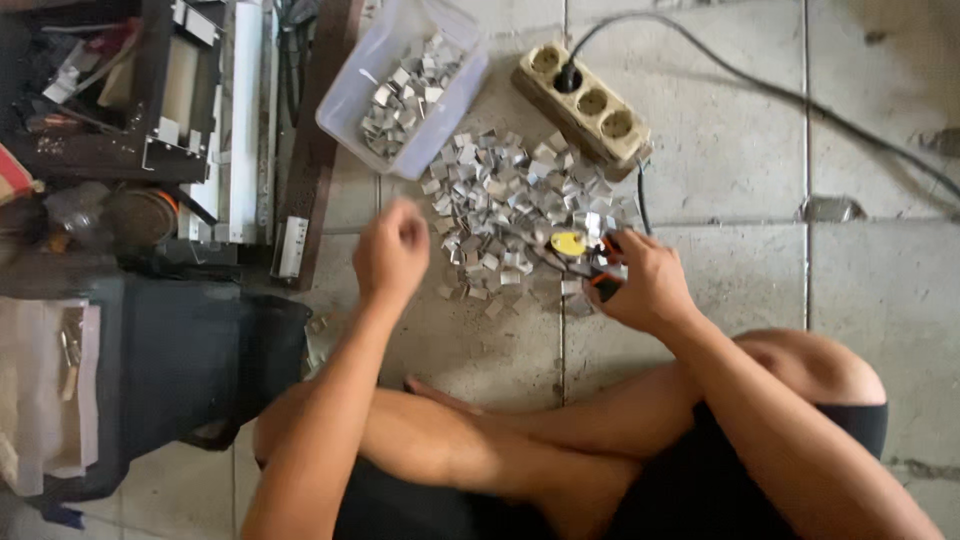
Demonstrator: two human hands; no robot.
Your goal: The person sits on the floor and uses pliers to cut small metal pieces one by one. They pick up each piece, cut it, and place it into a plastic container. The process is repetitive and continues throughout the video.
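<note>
So the heap of small square silvery metal pieces point(510, 215) sits on the grey tiled floor point(720, 150), at 6 o'clock from the clear plastic tub point(345, 95). They look thin, light, stiff, probably sharp-edged, so pinch by the flat faces. Right hand point(640, 285) is clenched around orange-handled pliers point(605, 265); left hand point(392, 250) is curled closed, contents unclear.

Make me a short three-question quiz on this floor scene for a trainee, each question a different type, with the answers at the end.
1. True or false: the clear plastic tub is empty.
2. Which hand holds the orange-handled tool? A) left hand B) right hand
3. Fill in: the pile of small metal pieces lies on the ___ floor, beside the power strip.

Key: 1 false, it holds metal pieces; 2 B; 3 tiled.
</note>
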